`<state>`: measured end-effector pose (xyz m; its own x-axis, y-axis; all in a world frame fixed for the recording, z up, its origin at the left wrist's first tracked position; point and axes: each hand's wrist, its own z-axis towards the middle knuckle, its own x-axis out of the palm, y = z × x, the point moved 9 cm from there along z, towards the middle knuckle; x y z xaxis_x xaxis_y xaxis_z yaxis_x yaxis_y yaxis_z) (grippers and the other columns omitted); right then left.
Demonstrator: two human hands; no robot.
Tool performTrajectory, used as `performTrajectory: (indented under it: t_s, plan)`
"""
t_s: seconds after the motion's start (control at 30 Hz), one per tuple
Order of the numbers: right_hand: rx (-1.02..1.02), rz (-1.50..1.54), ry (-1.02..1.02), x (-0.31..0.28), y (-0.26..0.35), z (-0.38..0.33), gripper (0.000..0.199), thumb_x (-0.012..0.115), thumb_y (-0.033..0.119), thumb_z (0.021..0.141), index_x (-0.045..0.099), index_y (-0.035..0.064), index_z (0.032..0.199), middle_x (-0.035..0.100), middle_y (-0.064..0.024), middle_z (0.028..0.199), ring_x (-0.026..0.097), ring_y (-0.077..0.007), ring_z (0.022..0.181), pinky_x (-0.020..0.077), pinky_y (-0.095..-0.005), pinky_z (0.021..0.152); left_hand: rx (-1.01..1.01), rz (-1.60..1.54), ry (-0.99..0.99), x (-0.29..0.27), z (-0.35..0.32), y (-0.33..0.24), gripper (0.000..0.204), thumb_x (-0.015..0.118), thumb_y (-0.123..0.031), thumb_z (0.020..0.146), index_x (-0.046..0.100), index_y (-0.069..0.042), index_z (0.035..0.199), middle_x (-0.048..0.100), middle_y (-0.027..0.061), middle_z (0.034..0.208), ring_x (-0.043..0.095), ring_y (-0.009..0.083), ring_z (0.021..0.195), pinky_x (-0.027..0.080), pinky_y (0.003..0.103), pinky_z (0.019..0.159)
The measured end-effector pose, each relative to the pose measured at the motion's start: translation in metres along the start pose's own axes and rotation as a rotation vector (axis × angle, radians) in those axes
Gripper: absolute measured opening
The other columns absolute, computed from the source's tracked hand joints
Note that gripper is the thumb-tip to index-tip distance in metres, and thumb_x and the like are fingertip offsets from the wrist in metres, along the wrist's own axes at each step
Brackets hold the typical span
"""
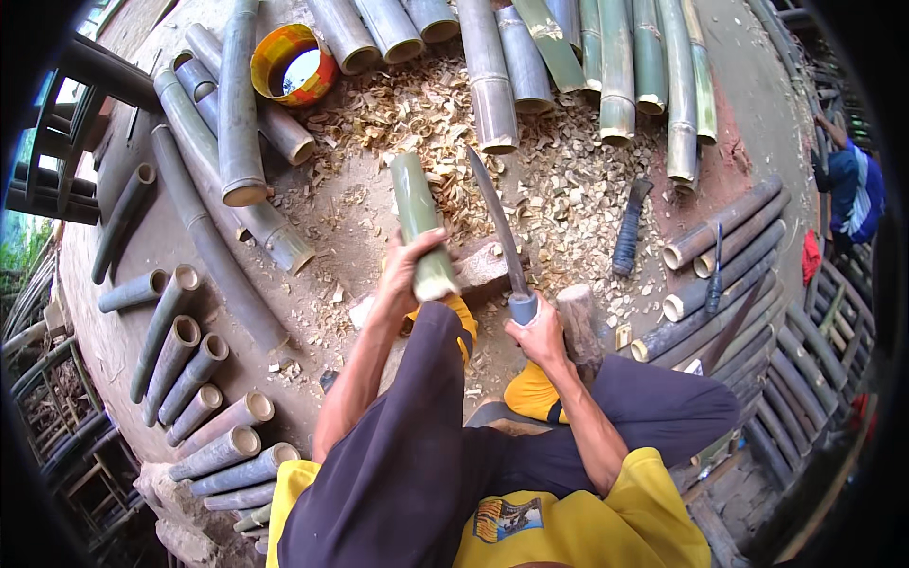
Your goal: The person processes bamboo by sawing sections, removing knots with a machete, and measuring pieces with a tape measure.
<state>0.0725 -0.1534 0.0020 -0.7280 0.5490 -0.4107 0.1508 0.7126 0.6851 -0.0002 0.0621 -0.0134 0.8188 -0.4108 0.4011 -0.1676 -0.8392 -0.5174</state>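
My left hand (409, 263) is wrapped round a short piece of green bamboo (414, 199), tilted a little, its pale cut end toward my knee. My right hand (538, 331) grips the grey handle of a long knife (499, 213), its dark blade pointing up and away, apart from the bamboo. Between them lies a wooden block (485, 266) on the ground, partly hidden by the bamboo and my left hand. A short upright log (579, 322) stands just right of my right hand.
Pale shavings (568, 189) cover the ground ahead. A second knife handle (629, 232) lies to the right. An orange-yellow container (294, 66) sits far left. Bamboo tubes (194, 379) lie left, ahead and in a stack (729, 275) at right. Another person (857, 194) is at the far right.
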Motion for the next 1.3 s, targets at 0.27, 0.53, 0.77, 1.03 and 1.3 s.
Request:
performTrajectory:
  t_s: [0.27,0.53,0.77,1.03,1.3]
  plan:
    - [-0.232,-0.002,-0.159,-0.026,0.044,-0.021,0.039,0.073,0.022,0.069,0.053,0.0012,0.095,0.064,-0.019,0.08,0.064,-0.0355,0.076,0.0494,-0.0402,0.065,0.762,0.768,-0.463,-0.061,-0.086,-0.137,0.052,0.078,-0.02,0.064,0.059,0.002,0.107,0.063,0.0111,0.094,0.061,0.019,0.083,0.051,0.029,0.075]
    - [-0.345,-0.086,-0.234,-0.044,0.066,-0.041,0.042,0.068,0.017,0.077,0.044,0.0003,0.107,0.064,-0.0172,0.079,0.066,-0.0283,0.071,0.0507,-0.0365,0.062,1.096,-0.102,0.096,0.019,-0.108,-0.167,0.047,0.046,-0.033,0.084,0.042,0.0,0.116,0.056,0.017,0.096,0.058,0.0281,0.082,0.048,0.043,0.076]
    - [-0.393,0.096,-0.187,-0.026,0.083,-0.048,0.04,0.069,0.017,0.08,0.047,-0.0003,0.108,0.064,-0.0133,0.082,0.066,-0.0239,0.071,0.0525,-0.0327,0.062,0.965,-0.149,-0.236,0.0,-0.058,-0.079,0.024,0.062,-0.004,0.078,0.051,0.006,0.096,0.057,0.0135,0.074,0.059,0.0213,0.059,0.053,0.034,0.056]
    - [-0.247,-0.105,-0.039,0.014,-0.005,0.006,0.033,0.066,0.016,0.079,0.047,-0.0028,0.099,0.065,-0.0177,0.075,0.067,-0.0257,0.063,0.0542,-0.0326,0.055,0.909,-0.2,-0.163,0.005,-0.039,-0.071,0.025,0.059,-0.002,0.078,0.049,0.007,0.1,0.058,0.0143,0.081,0.059,0.0225,0.061,0.053,0.035,0.056]
    - [-0.548,0.193,-0.341,-0.019,0.062,-0.034,0.026,0.07,0.006,0.074,0.05,0.0012,0.09,0.06,-0.0066,0.068,0.063,-0.0182,0.061,0.0514,-0.0266,0.054,0.846,-0.165,0.147,0.021,-0.04,-0.072,0.04,0.056,-0.006,0.078,0.041,0.001,0.114,0.051,0.0127,0.091,0.057,0.0253,0.078,0.05,0.041,0.073]
